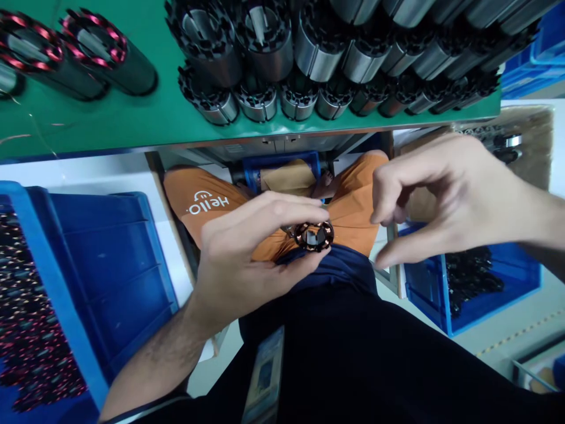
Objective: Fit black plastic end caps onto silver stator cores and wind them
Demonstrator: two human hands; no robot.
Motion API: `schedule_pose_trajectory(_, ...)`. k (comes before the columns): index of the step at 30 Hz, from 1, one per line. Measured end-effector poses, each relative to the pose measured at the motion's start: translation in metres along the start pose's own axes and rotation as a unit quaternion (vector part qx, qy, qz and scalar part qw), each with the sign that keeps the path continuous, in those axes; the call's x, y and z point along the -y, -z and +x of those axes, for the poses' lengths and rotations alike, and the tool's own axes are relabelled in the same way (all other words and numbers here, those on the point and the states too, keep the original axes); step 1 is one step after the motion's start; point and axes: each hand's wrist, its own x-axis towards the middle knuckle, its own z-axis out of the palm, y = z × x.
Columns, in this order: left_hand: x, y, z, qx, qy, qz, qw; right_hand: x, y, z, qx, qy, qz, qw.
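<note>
Over my lap, my left hand (251, 250) pinches a small ring-shaped motor stator (314, 237) between thumb and fingers. Copper windings show around its dark rim, and its open end faces me. My right hand (450, 197) is off to the right, apart from the stator. Its thumb and curled fingers are spread with nothing visible between them. Several bare stator cores (315, 50), silver with black toothed ends, are stacked on the green bench top ahead. Farther left lie stators with reddish-pink windings (103, 56).
A blue crate (101, 265) at left stands beside a heap of wound stators (35, 312). On the right, a blue bin (516, 265) holds black parts (474, 277). The green bench (145, 126) spans the top. Loose wire strands lie at its left.
</note>
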Motion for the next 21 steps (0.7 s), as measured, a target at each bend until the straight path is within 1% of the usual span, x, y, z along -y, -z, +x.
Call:
schedule_pose_trajectory(1, 0.001, -0.001, 0.0, -0.018, -0.033, 0.018, 0.999, -0.005, 0.002, -0.001, 0.011, -0.043, 0.06, 0.997)
schedule_pose_trajectory(2, 0.003, -0.002, 0.0, -0.036, -0.064, 0.034, 0.997, -0.01, 0.003, -0.001, 0.035, -0.089, 0.121, 0.988)
schedule_pose_trajectory(4, 0.004, -0.004, -0.001, -0.05, -0.102, 0.078, 0.99, -0.021, -0.002, 0.002, 0.113, -0.171, 0.221, 0.953)
schedule_pose_trajectory(5, 0.004, -0.005, -0.001, -0.049, -0.129, 0.099, 0.985, -0.024, -0.006, 0.003, 0.154, -0.2, 0.255, 0.933)
schedule_pose_trajectory(6, 0.003, -0.006, -0.001, -0.045, -0.158, 0.118, 0.979, -0.025, -0.01, 0.005, 0.182, -0.216, 0.271, 0.92)
schedule_pose_trajectory(7, 0.002, -0.006, 0.0, -0.037, -0.182, 0.137, 0.973, -0.024, -0.015, 0.006, 0.183, -0.21, 0.261, 0.924)
schedule_pose_trajectory(8, 0.0, -0.005, 0.001, -0.024, -0.186, 0.154, 0.97, -0.02, -0.019, 0.007, 0.163, -0.185, 0.226, 0.942)
schedule_pose_trajectory(9, -0.002, -0.005, 0.002, -0.009, -0.165, 0.158, 0.974, -0.015, -0.021, 0.008, 0.128, -0.152, 0.176, 0.964)
schedule_pose_trajectory(10, -0.003, -0.004, 0.003, 0.006, -0.124, 0.14, 0.982, -0.009, -0.022, 0.007, 0.09, -0.119, 0.123, 0.981)
schedule_pose_trajectory(11, -0.004, -0.004, 0.004, 0.027, -0.063, 0.109, 0.992, -0.002, -0.021, 0.006, 0.053, -0.087, 0.071, 0.992)
schedule_pose_trajectory(12, -0.004, -0.003, 0.005, 0.047, -0.001, 0.072, 0.996, 0.003, -0.019, 0.005, 0.028, -0.06, 0.024, 0.998)
schedule_pose_trajectory(13, -0.004, -0.003, 0.005, 0.057, 0.035, 0.034, 0.997, 0.007, -0.014, 0.003, 0.015, -0.039, -0.009, 0.999)
schedule_pose_trajectory(14, -0.003, -0.003, 0.005, 0.053, 0.042, 0.002, 0.998, 0.008, -0.009, 0.001, 0.013, -0.025, -0.021, 0.999)
schedule_pose_trajectory(15, -0.001, -0.004, 0.005, 0.041, 0.022, -0.01, 0.999, 0.006, -0.003, 0.0, 0.014, -0.018, -0.016, 1.0)
schedule_pose_trajectory(16, 0.001, -0.005, 0.005, 0.022, -0.012, -0.003, 1.0, 0.003, 0.002, -0.001, 0.022, -0.023, 0.01, 0.999)
schedule_pose_trajectory(17, 0.003, -0.006, 0.004, -0.002, -0.054, 0.015, 0.998, -0.003, 0.005, -0.002, 0.04, -0.043, 0.058, 0.997)
schedule_pose_trajectory(18, 0.004, -0.008, 0.003, -0.026, -0.093, 0.032, 0.995, -0.01, 0.007, -0.002, 0.067, -0.077, 0.122, 0.987)
schedule_pose_trajectory(19, 0.005, -0.009, 0.002, -0.047, -0.122, 0.049, 0.99, -0.016, 0.007, -0.002, 0.099, -0.117, 0.183, 0.971)
schedule_pose_trajectory(21, 0.005, -0.011, 0.001, -0.058, -0.168, 0.095, 0.979, -0.027, -0.001, 0.0, 0.175, -0.196, 0.26, 0.929)
